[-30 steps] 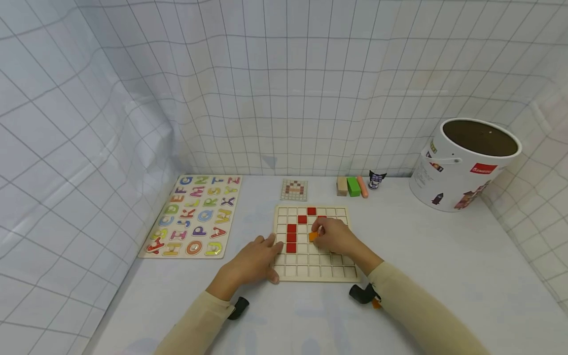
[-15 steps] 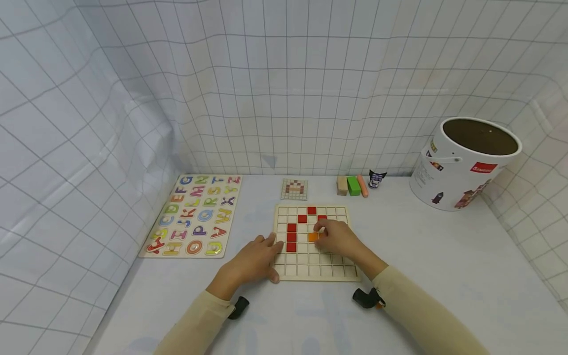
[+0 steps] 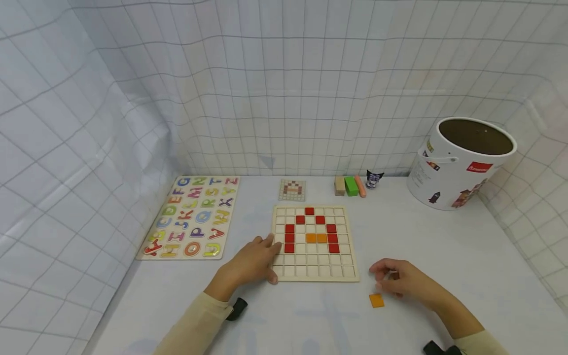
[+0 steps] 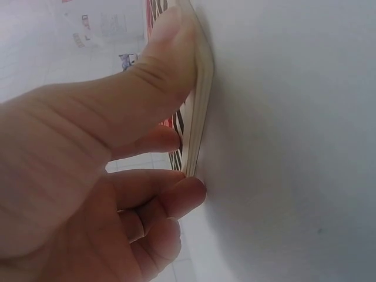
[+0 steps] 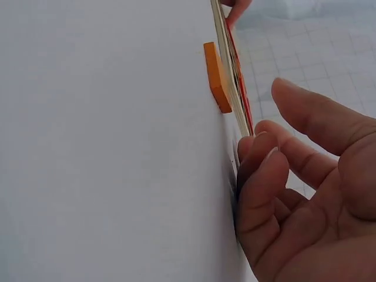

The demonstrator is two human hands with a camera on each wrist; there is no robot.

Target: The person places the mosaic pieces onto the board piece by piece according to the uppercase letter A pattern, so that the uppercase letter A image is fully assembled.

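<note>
A wooden grid board lies in front of me in the head view. Red square tiles form an arch on it, with two orange square tiles side by side between the legs. My left hand rests at the board's left edge, fingers over the rim and thumb by the near corner; the left wrist view shows thumb and fingertips touching the edge. My right hand hovers right of the board with thumb and fingers apart, holding nothing. A loose orange tile lies just below its fingertips, also standing out as an orange tile in the right wrist view.
Left of the board lies an alphabet puzzle. Behind it are a small pattern card, a tan block, a green block, an orange-pink stick and a dark-eared figurine. A white bucket stands back right.
My right hand has let go of an orange tile, leaving it beside the other on the board, and has moved right and nearer to the loose tile. The left hand stays put.
</note>
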